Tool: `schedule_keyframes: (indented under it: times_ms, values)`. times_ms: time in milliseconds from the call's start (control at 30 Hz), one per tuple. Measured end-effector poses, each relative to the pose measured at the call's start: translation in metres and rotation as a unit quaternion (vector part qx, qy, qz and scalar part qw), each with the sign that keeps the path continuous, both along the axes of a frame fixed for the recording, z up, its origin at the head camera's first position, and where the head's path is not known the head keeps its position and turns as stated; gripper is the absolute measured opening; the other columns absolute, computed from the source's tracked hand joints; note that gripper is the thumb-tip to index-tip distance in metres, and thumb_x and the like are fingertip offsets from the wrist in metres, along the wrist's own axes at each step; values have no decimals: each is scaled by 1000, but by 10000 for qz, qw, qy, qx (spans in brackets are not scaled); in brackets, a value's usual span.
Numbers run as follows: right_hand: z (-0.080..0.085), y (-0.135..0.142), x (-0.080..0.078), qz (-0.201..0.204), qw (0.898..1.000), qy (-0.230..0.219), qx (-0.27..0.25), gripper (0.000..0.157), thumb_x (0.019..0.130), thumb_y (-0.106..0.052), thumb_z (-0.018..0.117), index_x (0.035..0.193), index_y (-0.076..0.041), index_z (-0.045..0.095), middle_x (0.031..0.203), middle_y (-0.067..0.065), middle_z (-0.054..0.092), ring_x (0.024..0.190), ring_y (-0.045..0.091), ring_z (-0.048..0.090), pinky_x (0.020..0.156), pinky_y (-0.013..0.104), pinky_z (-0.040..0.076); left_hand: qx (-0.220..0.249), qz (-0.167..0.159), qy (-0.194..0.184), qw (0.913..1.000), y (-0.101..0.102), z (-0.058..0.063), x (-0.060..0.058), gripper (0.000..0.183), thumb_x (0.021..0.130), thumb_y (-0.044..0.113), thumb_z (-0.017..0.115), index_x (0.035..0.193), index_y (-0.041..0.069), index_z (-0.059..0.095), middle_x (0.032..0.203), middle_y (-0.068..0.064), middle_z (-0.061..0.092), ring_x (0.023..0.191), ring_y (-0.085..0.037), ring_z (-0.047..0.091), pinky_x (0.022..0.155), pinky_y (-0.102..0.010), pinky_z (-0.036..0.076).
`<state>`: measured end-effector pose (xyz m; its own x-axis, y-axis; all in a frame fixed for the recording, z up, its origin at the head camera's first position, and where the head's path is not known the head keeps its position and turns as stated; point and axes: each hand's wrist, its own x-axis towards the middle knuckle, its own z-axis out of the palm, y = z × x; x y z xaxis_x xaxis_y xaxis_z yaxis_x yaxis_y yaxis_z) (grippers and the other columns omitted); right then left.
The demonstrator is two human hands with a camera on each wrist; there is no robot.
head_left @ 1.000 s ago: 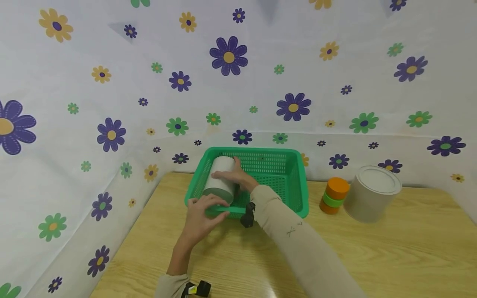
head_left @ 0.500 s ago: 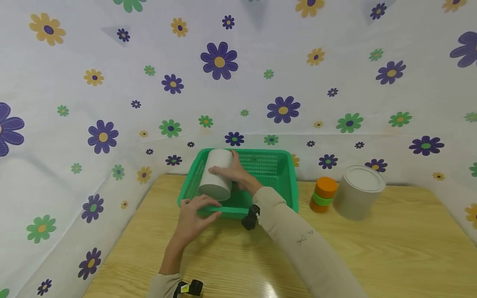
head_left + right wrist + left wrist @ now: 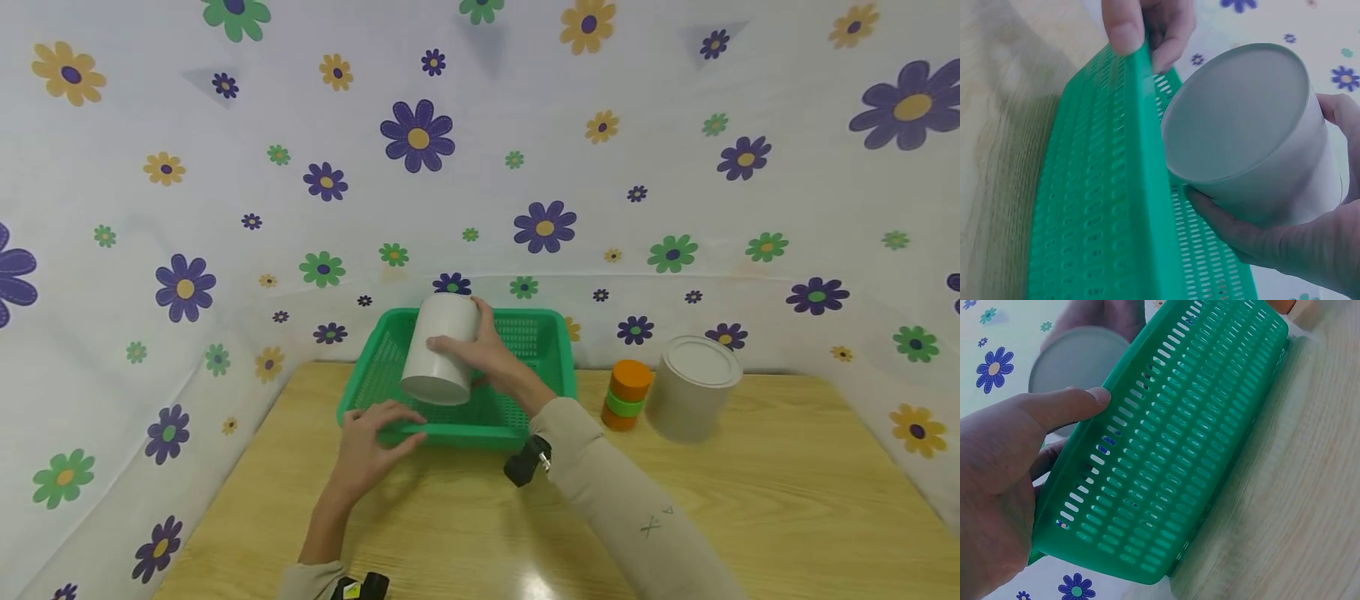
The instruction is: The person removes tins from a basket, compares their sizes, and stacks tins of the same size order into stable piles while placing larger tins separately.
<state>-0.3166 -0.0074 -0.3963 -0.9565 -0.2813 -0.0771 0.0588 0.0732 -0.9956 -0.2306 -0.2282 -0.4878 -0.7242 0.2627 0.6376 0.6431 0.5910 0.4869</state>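
Note:
A white cylindrical canister tilts over the left part of a green plastic basket, its flat grey-looking end facing the near rim. My right hand grips it around the side, thumb and fingers on opposite sides in the right wrist view. At the basket's near-left rim, my left hand pinches the edge. The left wrist view has that thumb along the rim, other fingers partly hidden behind the slotted wall. Through the slots and past the canister, the basket floor shows no other object.
Right of the basket stands an orange jar with a green band. Touching distance beyond it is a larger white lidded canister. Both rest on the wooden table, which ends at a flower-patterned cloth wall.
My right hand has raised the white canister from lying low in the basket to above its rim. The left hand keeps hold of the edge. The head view has shifted slightly right.

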Motion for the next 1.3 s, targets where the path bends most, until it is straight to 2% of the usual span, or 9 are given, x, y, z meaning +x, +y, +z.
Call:
schedule_keyframes:
  times_ms: [167, 433, 667, 1033, 1300]
  values:
    - [1, 14, 13, 49, 9989, 83, -449, 107, 88, -34, 78, 161, -39, 1, 149, 25, 33, 125, 47, 52, 79, 65, 53, -12, 34, -48, 10000, -2, 0, 0, 20, 81, 16, 88, 99, 20, 77, 101, 9, 73, 100, -19, 66, 86, -49, 21]
    - [-7, 35, 36, -77, 9982, 461, -375, 108, 88, -31, 81, 161, -44, 2, 144, 24, 38, 123, 45, 54, 74, 55, 57, -13, 28, -109, 9999, -4, -4, 4, 22, 81, 16, 88, 99, 19, 77, 100, 9, 73, 99, -19, 66, 86, -48, 21]
    - [-4, 52, 56, -230, 9948, 741, -657, 106, 89, -25, 80, 160, -46, 4, 145, 25, 38, 125, 45, 52, 80, 60, 56, -21, 2, 5, 10000, -8, -3, 1, 22, 81, 14, 88, 100, 18, 77, 99, 4, 74, 99, -18, 66, 85, -49, 20]
    - [-7, 83, 84, -356, 9934, 971, -500, 102, 91, -27, 78, 157, -47, 4, 148, 21, 36, 122, 46, 55, 86, 57, 54, -73, 26, -9, 10000, -6, -4, 1, 21, 82, 16, 87, 101, 18, 77, 101, 10, 73, 99, -18, 65, 86, -48, 20]
    - [-16, 115, 103, -473, 9911, 1175, -403, 101, 92, -19, 77, 159, -42, 4, 144, 25, 41, 117, 48, 60, 88, 58, 54, -79, 8, -87, 9999, -2, -1, 2, 22, 83, 17, 87, 101, 22, 77, 103, 10, 72, 100, -19, 65, 85, -47, 20]
